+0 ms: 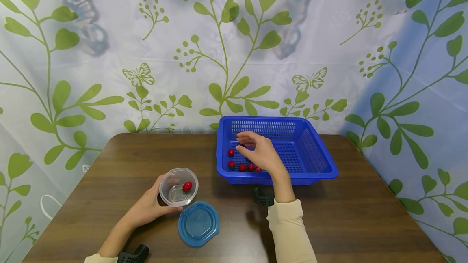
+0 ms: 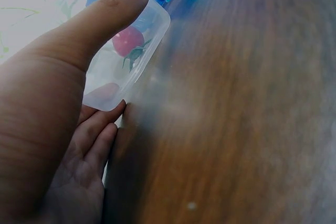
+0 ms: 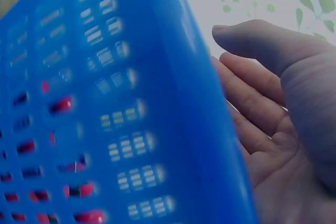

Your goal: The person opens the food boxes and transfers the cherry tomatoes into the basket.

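Note:
My left hand (image 1: 150, 205) holds a clear plastic container (image 1: 169, 198) at the left of the table, thumb on the near side and fingers around the far side. Inside it lies one cherry tomato (image 1: 187, 186); the left wrist view shows green leaves on this tomato (image 2: 128, 41). Over the left part of a blue basket (image 1: 278, 175) hovers my right hand (image 1: 260, 152), its fingers loosely bent and nothing seen between them. Several cherry tomatoes (image 1: 242, 167) lie on the basket's floor, partly hidden by this hand. In the right wrist view the basket wall (image 3: 173, 103) covers some fingers.
A blue lid (image 1: 198, 224) lies flat on the brown table (image 1: 347, 214), just right of and nearer than the container. Behind the table hangs a curtain (image 1: 164, 72) with a leaf print. The basket stands close to the table's back edge.

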A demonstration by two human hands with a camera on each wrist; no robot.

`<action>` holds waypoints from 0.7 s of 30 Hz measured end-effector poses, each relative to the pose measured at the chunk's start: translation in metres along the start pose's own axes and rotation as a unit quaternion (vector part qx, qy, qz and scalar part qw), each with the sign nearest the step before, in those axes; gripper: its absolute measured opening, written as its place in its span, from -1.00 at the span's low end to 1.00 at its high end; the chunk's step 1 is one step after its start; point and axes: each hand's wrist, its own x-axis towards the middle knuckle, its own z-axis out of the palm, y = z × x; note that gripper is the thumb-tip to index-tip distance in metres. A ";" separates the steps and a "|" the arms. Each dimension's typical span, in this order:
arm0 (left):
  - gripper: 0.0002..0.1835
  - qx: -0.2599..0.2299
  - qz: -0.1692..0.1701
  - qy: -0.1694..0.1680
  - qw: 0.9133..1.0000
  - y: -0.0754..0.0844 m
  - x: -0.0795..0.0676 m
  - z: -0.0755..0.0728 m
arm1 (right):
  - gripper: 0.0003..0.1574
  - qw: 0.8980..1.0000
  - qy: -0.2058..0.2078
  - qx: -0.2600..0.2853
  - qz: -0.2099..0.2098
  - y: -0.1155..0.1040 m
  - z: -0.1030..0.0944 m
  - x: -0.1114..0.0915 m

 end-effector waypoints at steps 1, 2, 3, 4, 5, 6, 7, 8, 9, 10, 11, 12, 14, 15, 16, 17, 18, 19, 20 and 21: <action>0.14 0.000 0.000 0.000 1.000 0.000 0.000 0.000 | -0.50 1.000 -0.002 0.000 -0.006 -0.002 0.002 0.001; 0.14 -0.001 -0.001 0.000 1.000 0.000 0.000 0.000 | -0.50 1.000 -0.004 0.000 -0.010 -0.005 0.004 0.001; 0.14 -0.001 -0.002 -0.001 1.000 0.000 0.000 0.000 | -0.49 1.000 -0.006 -0.001 -0.016 -0.007 0.006 0.002; 0.14 -0.001 -0.003 -0.001 1.000 0.000 0.000 0.000 | -0.49 1.000 -0.010 -0.001 -0.022 -0.010 0.008 0.002; 0.15 -0.002 -0.003 0.000 1.000 0.000 0.000 0.000 | -0.49 1.000 -0.013 -0.002 -0.028 -0.012 0.011 0.003; 0.15 -0.001 -0.004 0.000 1.000 0.000 0.000 0.000 | -0.49 0.999 -0.017 0.000 -0.035 -0.015 0.013 0.003; 0.15 -0.001 -0.004 -0.001 1.000 0.000 0.000 0.000 | -0.50 0.999 -0.020 0.002 -0.039 -0.017 0.015 0.004; 0.15 -0.001 -0.004 -0.001 1.000 0.000 0.000 0.000 | -0.50 0.999 -0.024 0.003 -0.044 -0.019 0.017 0.004; 0.15 -0.001 -0.004 -0.001 1.000 0.000 0.000 0.000 | -0.50 0.998 -0.027 0.004 -0.051 -0.021 0.020 0.005; 0.15 -0.002 -0.004 -0.001 1.000 0.000 0.000 0.000 | -0.51 0.998 -0.029 0.005 -0.056 -0.023 0.022 0.005; 0.15 -0.001 -0.004 -0.001 1.000 0.000 0.000 0.000 | -0.52 0.998 -0.030 0.002 -0.061 -0.025 0.025 0.005; 0.15 -0.001 -0.004 -0.001 1.000 0.000 0.000 0.000 | -0.52 0.997 -0.033 0.000 -0.067 -0.027 0.027 0.006; 0.15 0.000 -0.004 0.000 1.000 0.001 0.001 0.000 | -0.53 0.996 -0.040 -0.005 -0.077 -0.033 0.033 0.006; 0.15 0.000 -0.005 0.000 1.000 0.001 0.001 0.000 | -0.53 0.996 -0.045 -0.010 -0.082 -0.036 0.037 0.006; 0.15 0.000 -0.005 0.001 1.000 0.001 0.001 0.000 | -0.53 0.995 -0.052 -0.016 -0.085 -0.039 0.040 0.006; 0.16 0.000 -0.005 0.001 1.000 0.001 0.001 0.000 | -0.53 0.994 -0.058 -0.021 -0.090 -0.043 0.044 0.006; 0.16 -0.001 -0.004 0.001 1.000 0.000 0.001 0.000 | -0.54 0.993 -0.066 -0.026 -0.094 -0.046 0.048 0.006; 0.16 -0.002 -0.003 0.001 1.000 0.000 0.001 0.000 | -0.53 0.992 -0.074 -0.030 -0.099 -0.049 0.052 0.006; 0.16 -0.003 -0.001 0.002 1.000 0.000 0.000 0.000 | -0.53 0.990 -0.082 -0.036 -0.104 -0.052 0.055 0.006; 0.15 -0.004 0.001 0.002 1.000 0.000 0.000 0.000 | -0.53 0.989 -0.089 -0.042 -0.110 -0.054 0.059 0.005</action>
